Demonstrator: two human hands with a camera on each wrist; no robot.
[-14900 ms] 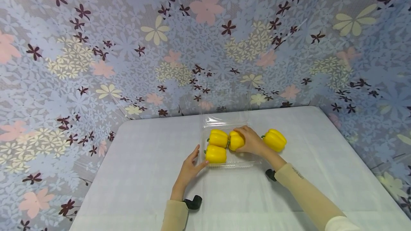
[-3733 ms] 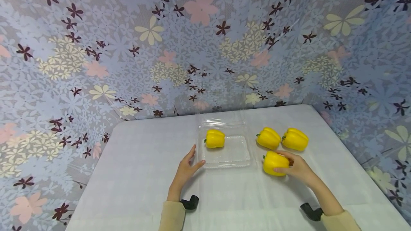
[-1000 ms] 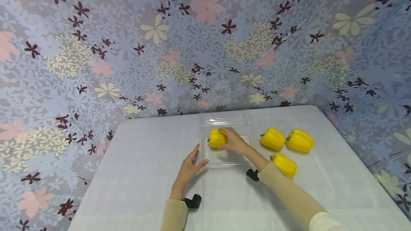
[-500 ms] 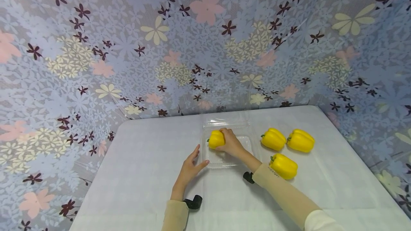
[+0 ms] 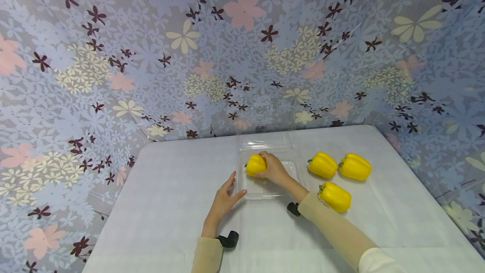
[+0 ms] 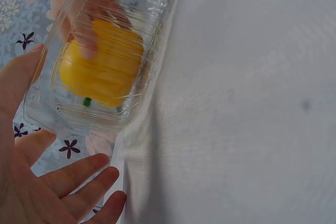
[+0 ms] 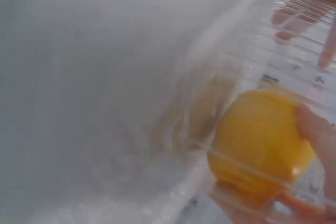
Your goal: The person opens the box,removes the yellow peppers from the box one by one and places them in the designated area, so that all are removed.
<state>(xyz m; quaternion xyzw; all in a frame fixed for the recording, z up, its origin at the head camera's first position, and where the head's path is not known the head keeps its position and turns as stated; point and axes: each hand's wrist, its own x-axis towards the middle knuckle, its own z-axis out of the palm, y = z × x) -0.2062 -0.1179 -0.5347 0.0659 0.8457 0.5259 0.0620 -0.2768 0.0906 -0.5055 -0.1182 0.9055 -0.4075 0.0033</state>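
Note:
A yellow bell pepper [image 5: 254, 164] with a green stem sits at the back left inside a clear plastic clamshell box [image 5: 291, 180]. My right hand [image 5: 275, 170] grips this pepper from its right side, thumb toward the front and fingers behind. The right wrist view has the pepper [image 7: 260, 140] between thumb and fingers, partly behind the clear wall. My left hand [image 5: 222, 199] stays at the box's left side with fingers spread, thumb at the front left corner. Through the box wall [image 6: 68, 121] in the left wrist view, the pepper's stem points toward the left hand.
Three more yellow bell peppers lie on the white cloth right of the box: one near it [image 5: 322, 165], one farther right [image 5: 355, 166], one in front [image 5: 335, 196]. The raised clear lid [image 5: 265, 138] leans toward the patterned backdrop [image 5: 182, 96].
Earlier, three peppers sat in the box and one outside; now three lie outside and one inside. My right hand returned to the box from the right and grips that pepper. The left hand stayed.

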